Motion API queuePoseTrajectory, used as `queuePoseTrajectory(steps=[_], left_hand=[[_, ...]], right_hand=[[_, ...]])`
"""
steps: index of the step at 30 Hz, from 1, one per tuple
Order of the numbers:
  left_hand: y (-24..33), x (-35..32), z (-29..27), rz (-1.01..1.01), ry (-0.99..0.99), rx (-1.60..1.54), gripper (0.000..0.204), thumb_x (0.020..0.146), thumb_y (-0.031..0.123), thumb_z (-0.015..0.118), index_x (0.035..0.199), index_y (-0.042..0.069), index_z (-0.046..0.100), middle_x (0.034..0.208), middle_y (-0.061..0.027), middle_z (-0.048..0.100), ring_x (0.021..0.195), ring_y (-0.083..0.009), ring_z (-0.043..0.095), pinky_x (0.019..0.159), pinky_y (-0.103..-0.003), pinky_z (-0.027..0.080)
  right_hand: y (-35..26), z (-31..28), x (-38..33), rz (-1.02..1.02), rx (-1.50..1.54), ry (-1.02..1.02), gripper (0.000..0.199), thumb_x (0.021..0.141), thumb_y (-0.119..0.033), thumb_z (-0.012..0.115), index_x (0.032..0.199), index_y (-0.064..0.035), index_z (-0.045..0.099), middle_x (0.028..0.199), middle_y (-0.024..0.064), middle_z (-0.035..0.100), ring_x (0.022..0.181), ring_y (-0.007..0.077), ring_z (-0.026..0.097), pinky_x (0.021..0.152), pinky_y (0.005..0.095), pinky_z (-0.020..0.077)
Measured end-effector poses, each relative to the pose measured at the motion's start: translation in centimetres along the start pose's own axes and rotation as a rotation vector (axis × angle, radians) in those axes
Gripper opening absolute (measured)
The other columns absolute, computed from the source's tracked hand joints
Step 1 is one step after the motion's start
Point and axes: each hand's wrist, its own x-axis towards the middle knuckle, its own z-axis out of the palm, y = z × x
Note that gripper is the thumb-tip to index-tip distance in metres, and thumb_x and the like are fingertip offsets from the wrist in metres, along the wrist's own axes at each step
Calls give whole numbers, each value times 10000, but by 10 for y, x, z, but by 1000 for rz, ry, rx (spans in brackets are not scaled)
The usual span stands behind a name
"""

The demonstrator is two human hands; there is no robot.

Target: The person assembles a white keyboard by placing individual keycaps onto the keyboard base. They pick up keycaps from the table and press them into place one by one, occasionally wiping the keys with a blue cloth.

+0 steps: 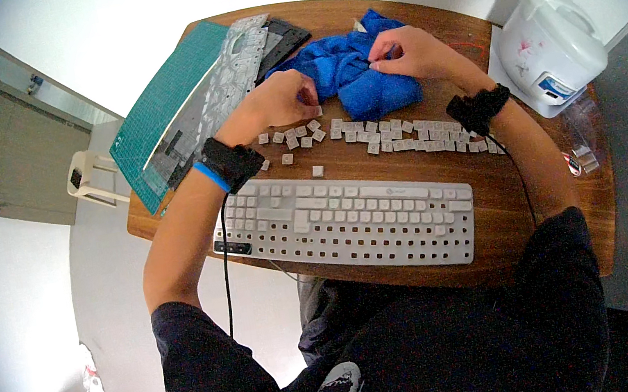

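Note:
A crumpled blue cloth (pixel 375 86) lies on the wooden table between my hands. My right hand (pixel 411 55) rests over its right side, thumb and forefinger pinched together at a fold. My left hand (pixel 283 101) is at the cloth's left edge, its fingers curled; whatever is in them is hidden. One pale keycap (pixel 318 111) shows right by those fingertips. Several loose white keycaps (pixel 375 138) lie in uneven rows below the cloth, with a scattered group (pixel 300 138) at the left. Nearer me is a white keyboard (pixel 456 251), its upper rows capped and its lower rows mostly bare sockets.
A green cutting mat (pixel 152 123) lies at the table's left, under a grey keyboard plate (pixel 209 89) and a dark panel (pixel 286 41). A white rice cooker (pixel 550 44) stands at the right, near clear plastic wrapping (pixel 583 138). Cables hang from both wristbands.

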Motion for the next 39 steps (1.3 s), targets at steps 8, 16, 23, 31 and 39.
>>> queuePoseTrajectory(steps=[8,16,23,31,39], left_hand=[[-2,-3,-8,46,92,-93,207,901,133,857,1036,1,772,986,-110,789,901,-206,767,804,-350,616],[68,39,-9,276,221,-103,112,944,107,808,1001,17,776,935,-131,780,878,-265,757,805,-389,590],[58,91,38,236,72,159,109,838,95,829,933,60,786,948,-153,795,922,-351,782,787,-459,606],[58,116,24,180,13,240,141,816,144,788,852,8,776,921,-223,784,923,-442,768,769,-518,605],[61,129,10,251,-145,256,129,747,152,734,731,25,724,665,-199,681,637,-398,685,610,-519,514]], right_hand=[[-2,-4,-5,231,-429,32,243,918,-223,811,1093,-56,784,1053,98,795,964,198,741,820,369,587],[-9,-30,-26,160,78,-127,271,890,-274,847,1055,-65,797,1030,124,801,952,228,766,857,383,596],[18,-26,-53,38,-349,205,210,951,-150,837,1096,-15,767,934,89,749,852,168,708,776,328,579],[24,-29,-59,106,-256,15,273,957,-233,818,1138,-57,716,989,182,741,1002,373,739,873,470,581],[-6,-31,-53,103,-138,19,351,880,-189,886,1082,-44,637,929,147,724,897,378,721,788,466,570]])
